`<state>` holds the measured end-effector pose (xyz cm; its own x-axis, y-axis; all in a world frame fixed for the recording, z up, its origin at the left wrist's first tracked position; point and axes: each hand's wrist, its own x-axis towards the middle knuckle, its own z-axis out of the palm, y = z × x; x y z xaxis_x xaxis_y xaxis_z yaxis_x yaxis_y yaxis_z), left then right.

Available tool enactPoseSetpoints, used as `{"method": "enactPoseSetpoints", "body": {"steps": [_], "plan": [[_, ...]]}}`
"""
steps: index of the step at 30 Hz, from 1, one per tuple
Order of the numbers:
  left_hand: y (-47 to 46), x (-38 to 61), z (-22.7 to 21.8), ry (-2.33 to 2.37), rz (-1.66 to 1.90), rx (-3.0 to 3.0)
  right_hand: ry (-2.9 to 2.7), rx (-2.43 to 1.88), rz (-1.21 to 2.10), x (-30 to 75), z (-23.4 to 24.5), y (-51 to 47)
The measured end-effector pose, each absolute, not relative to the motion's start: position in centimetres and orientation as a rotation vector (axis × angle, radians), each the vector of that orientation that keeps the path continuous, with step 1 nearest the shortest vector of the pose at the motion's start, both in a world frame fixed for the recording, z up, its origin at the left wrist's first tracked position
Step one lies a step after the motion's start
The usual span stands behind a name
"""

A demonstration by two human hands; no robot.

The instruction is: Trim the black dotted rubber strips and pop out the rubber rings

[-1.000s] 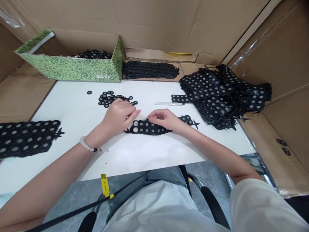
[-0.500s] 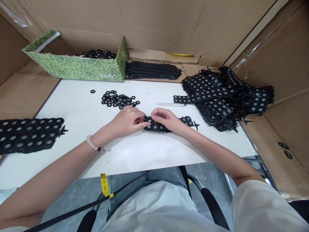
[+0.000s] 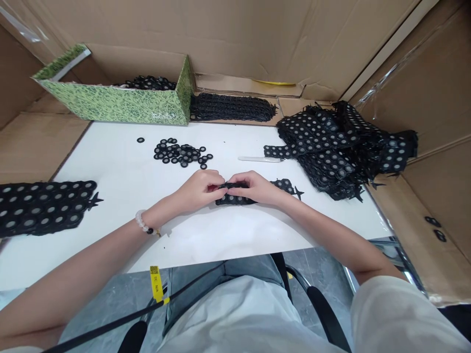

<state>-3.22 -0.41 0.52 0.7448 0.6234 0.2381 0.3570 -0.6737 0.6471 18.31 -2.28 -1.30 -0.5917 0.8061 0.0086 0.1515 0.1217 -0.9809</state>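
We see the left hand (image 3: 198, 191) and right hand (image 3: 257, 189) meeting at centre frame, fingers curled and pinching a black perforated gasket strip (image 3: 235, 198) between them, just above the near edge of a white tabletop (image 3: 110, 255). The strip looks light, soft and bendable, probably best held by the webbing between its holes. Its long axis lies crosswise, with a star-shaped end (image 3: 299, 192) pointing right. Loose black rings (image 3: 180, 154) lie near the hands, a green patterned box (image 3: 110, 105) stands at upper left, and a heap of similar strips (image 3: 324, 147) sits at right.
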Motion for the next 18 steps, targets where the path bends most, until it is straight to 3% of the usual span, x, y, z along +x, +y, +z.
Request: {"method": "enactPoseSetpoints", "body": {"steps": [18], "plan": [[0.6, -3.8, 0.9, 0.811, 0.760, 2.051, -1.735, -1.021, 1.396, 17.5, -0.3, -2.8]]}}
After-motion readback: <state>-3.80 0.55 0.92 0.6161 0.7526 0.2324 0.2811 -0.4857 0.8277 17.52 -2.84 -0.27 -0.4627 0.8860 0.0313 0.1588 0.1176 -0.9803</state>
